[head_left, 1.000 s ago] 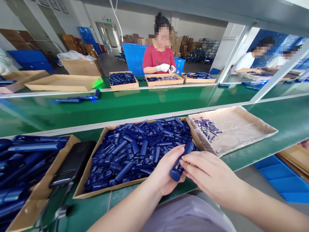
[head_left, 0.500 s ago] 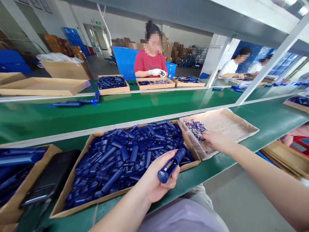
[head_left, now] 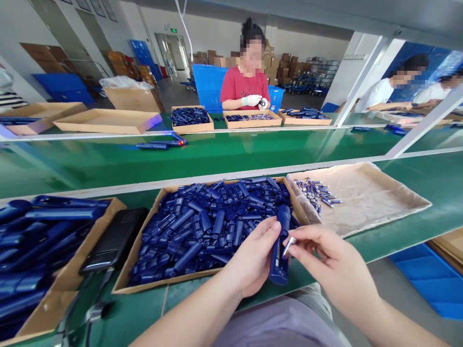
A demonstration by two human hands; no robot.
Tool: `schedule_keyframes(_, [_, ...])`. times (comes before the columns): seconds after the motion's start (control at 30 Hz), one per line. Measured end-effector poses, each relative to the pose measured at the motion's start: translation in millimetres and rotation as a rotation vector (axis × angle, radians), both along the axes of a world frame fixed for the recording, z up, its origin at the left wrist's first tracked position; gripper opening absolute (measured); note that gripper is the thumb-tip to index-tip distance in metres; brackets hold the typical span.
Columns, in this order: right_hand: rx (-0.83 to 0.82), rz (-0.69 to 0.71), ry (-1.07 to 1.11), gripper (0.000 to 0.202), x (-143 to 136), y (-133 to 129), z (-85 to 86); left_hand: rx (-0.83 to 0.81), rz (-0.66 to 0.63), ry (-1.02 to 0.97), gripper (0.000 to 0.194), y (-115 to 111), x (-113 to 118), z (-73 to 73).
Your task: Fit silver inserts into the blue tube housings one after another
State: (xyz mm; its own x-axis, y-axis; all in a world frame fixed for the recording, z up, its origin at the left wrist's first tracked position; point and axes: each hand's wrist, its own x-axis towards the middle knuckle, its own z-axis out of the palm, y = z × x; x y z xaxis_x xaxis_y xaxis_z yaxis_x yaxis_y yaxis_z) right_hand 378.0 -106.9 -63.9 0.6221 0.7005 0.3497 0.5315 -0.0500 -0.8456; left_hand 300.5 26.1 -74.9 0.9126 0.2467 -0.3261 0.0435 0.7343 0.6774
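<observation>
My left hand [head_left: 253, 255] is wrapped round a dark blue plastic tube-shaped housing [head_left: 279, 272], tilted, its open battery slot facing up with something coloured inside. Between the thumb and fingertips of my right hand [head_left: 331, 258] is a small silvery battery [head_left: 289, 245], held right at the slot; whether it touches the housing I cannot tell. Behind my left hand, a cardboard tray [head_left: 121, 287] is heaped with small blue plastic covers [head_left: 202, 226]. To its right, a paper-lined tray [head_left: 379, 193] has a pile of small batteries [head_left: 314, 192] at its left end.
A black power bank [head_left: 114, 238] with cables lies between the blue-cover tray and a box of blue tubes [head_left: 54, 226] at left. Beyond runs a green conveyor belt [head_left: 235, 154] carrying several blue tubes [head_left: 159, 144]. Across it, a co-worker in red [head_left: 246, 89] works with gloved hands. Metal posts [head_left: 412, 120] stand at right.
My right hand has come from the battery tray to the housing, bringing a battery. My left hand has turned the housing more upright. The view has shifted left.
</observation>
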Motion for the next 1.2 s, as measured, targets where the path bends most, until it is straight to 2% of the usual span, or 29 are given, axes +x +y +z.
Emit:
schedule_keyframes(0.13, [-0.009,0.006,-0.249,0.012,-4,4,-5.4,0.028,0.041,-0.030,0.026,1,0,0.2])
schedule_keyframes(0.27, [-0.122,-0.031,-0.752,0.029,1,-1,1.5,0.058,0.036,-0.007,0.027,1,-1,0.0])
schedule_keyframes(0.33, [-0.186,-0.038,-0.860,0.038,6,-2,4.1,0.075,-0.001,0.041,0.033,3,-1,1.2])
schedule_keyframes(0.43, [-0.174,-0.121,-0.802,0.044,26,-4,3.8,0.105,-0.047,0.134,0.039,8,-4,6.6])
schedule_keyframes(0.53, [-0.170,-0.228,-0.708,0.031,60,-2,-2.8,0.108,-0.041,0.168,0.017,17,-11,15.3])
schedule_keyframes(0.63, [-0.365,-0.114,-0.749,0.024,91,9,-14.1,0.123,0.001,0.168,0.006,29,-20,24.9])
schedule_keyframes(0.73, [-0.533,0.036,-0.794,0.021,109,31,-22.4,0.191,0.038,0.155,0.010,42,-27,34.8])
schedule_keyframes(0.83, [-0.590,0.067,-0.817,0.017,114,57,-25.5,0.231,0.030,0.134,0.018,50,-28,43.3])
schedule_keyframes(0.97, [-0.646,0.097,-0.844,0.012,115,79,-29.8,0.204,0.045,0.166,0.015,51,-28,48.8])
schedule_keyframes(1.07, [-0.616,0.126,-0.847,0.015,116,82,-33.1,0.182,-0.067,0.263,0.016,43,-32,49.9])
schedule_keyframes(1.2, [-0.469,0.105,-0.798,0.015,117,72,-31.1,0.244,-0.379,0.386,0.039,29,-43,55.5])
